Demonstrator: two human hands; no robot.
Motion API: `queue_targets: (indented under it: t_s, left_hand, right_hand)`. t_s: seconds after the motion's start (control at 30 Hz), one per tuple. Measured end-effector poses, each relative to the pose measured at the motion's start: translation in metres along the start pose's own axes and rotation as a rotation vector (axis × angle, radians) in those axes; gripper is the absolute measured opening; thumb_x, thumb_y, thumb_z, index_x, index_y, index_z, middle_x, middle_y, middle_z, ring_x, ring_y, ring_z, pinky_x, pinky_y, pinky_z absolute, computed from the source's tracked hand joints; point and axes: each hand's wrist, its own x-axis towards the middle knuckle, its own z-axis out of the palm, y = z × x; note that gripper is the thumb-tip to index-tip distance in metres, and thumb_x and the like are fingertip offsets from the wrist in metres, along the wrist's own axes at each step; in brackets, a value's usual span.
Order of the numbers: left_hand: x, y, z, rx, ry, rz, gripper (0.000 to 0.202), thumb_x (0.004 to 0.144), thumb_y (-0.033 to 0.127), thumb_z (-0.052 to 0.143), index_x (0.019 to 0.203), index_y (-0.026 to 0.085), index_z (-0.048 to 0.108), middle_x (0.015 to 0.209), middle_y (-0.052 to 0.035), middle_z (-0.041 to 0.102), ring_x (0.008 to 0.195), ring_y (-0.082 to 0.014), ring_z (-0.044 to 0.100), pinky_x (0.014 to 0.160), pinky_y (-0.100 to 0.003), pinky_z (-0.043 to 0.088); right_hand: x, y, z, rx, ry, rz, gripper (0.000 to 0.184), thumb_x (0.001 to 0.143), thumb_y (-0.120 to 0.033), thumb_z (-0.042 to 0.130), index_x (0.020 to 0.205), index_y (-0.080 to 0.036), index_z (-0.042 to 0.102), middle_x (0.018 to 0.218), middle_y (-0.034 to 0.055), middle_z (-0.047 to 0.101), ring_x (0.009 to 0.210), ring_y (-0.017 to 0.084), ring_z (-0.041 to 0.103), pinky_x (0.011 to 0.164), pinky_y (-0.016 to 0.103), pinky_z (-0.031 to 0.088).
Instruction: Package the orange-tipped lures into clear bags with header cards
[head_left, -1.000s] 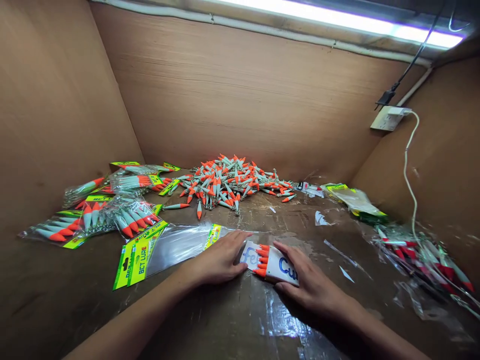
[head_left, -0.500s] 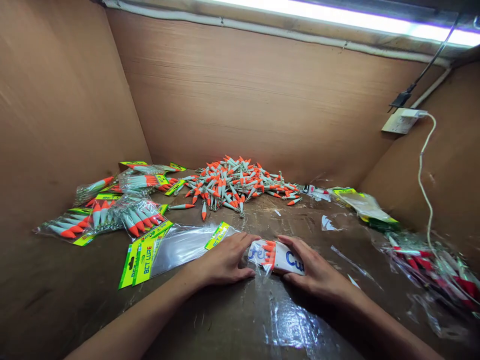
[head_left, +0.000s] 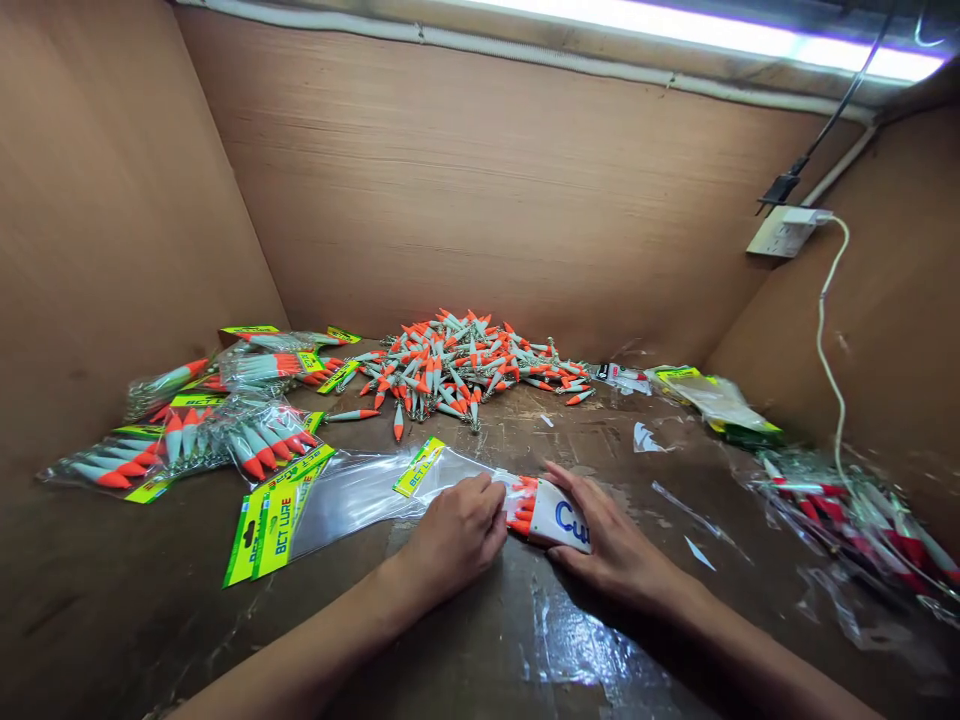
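In front of me, a white block with blue lettering (head_left: pixel 564 520) lies on the table with several orange-tipped fishing lures (head_left: pixel 523 505) at its left end. My right hand (head_left: pixel 611 535) grips the block's right end between thumb and fingers. At the lures' left end my left hand (head_left: pixel 465 525) is closed, its fingers curled in; what they pinch is hidden. A clear plastic bag (head_left: pixel 345 500) with a green-yellow BCT LURE header card (head_left: pixel 281 525) lies left of that hand. Another small yellow card (head_left: pixel 418 468) rests on the plastic.
A heap of orange and pale lures (head_left: pixel 457 365) lies at the back. Bagged lures (head_left: pixel 262 435) are piled at left. Flat empty bags (head_left: pixel 724 405) and red-white lures (head_left: pixel 825 510) lie at right, below a white cable (head_left: pixel 821 330). Plastic scraps (head_left: pixel 643 438) litter the table.
My left hand has gone from spread fingers beside the block to a closed fist at the lures, covering the block's left lettering. My right hand stays on the block. The view has shifted slightly.
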Motion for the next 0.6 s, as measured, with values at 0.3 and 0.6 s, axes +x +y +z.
queue_targets:
  t_s: [0.3, 0.6]
  left_hand:
    - [0.000, 0.004, 0.009, -0.186, 0.181, -0.085, 0.014, 0.094, 0.016, 0.046, 0.084, 0.022, 0.053, 0.091, -0.0016, 0.053, 0.077, -0.0158, 0.056, 0.072, -0.029, 0.045]
    - [0.005, -0.002, 0.003, -0.132, 0.161, -0.134, 0.014, 0.088, 0.033, 0.064, 0.098, 0.023, 0.060, 0.098, -0.0030, 0.059, 0.079, -0.0178, 0.061, 0.069, -0.028, 0.047]
  right_hand:
    - [-0.004, -0.012, 0.007, -0.062, 0.050, -0.069, 0.092, 0.082, -0.026, 0.066, 0.157, -0.026, 0.014, 0.160, 0.0114, 0.028, 0.146, 0.030, 0.029, 0.118, 0.051, 0.030]
    - [-0.006, -0.015, 0.011, -0.116, 0.078, -0.053, 0.091, 0.082, -0.024, 0.064, 0.157, -0.027, 0.013, 0.161, 0.0105, 0.025, 0.147, 0.029, 0.028, 0.118, 0.051, 0.031]
